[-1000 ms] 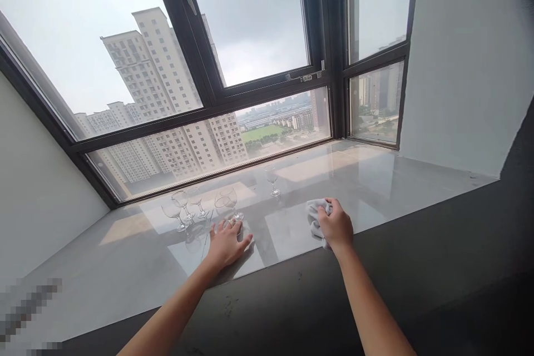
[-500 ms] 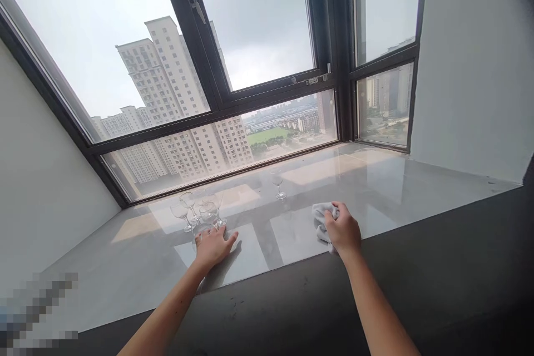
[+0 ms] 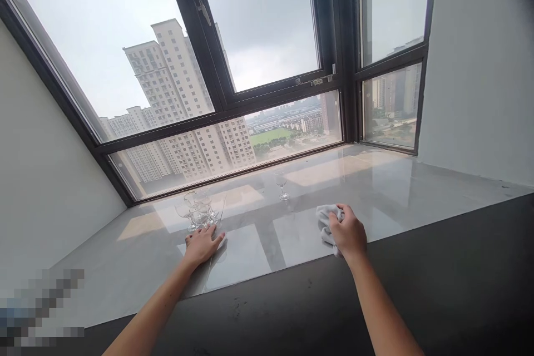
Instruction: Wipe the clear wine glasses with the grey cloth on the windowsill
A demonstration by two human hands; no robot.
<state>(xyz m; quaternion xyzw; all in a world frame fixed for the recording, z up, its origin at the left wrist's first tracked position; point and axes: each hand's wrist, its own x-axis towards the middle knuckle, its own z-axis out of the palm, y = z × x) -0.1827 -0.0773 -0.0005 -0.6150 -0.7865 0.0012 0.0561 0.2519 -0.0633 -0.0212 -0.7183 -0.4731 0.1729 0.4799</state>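
Note:
A cluster of several clear stemmed wine glasses (image 3: 199,213) stands upright on the left part of the glossy grey windowsill (image 3: 242,258). Right against the nearest glass rests my left hand (image 3: 202,246), palm down with the fingers spread and the thumb out. Its fingertips cover the foot of that glass, so the exact contact is hidden. My right hand (image 3: 349,232) is closed around a crumpled light grey cloth (image 3: 327,225) above the sill's front edge. One more wine glass (image 3: 282,184) stands alone farther back, between the two hands.
Dark-framed windows (image 3: 219,108) run along the back of the sill, with a handle (image 3: 204,13) on one frame. A white wall (image 3: 479,78) bounds the right side, another the left. The sill drops off at a dark front face (image 3: 292,311).
My left hand has shifted left, and the nearest glass has moved left with it, closer among the others. The right hand keeps its hold on the cloth; the view has shifted slightly.

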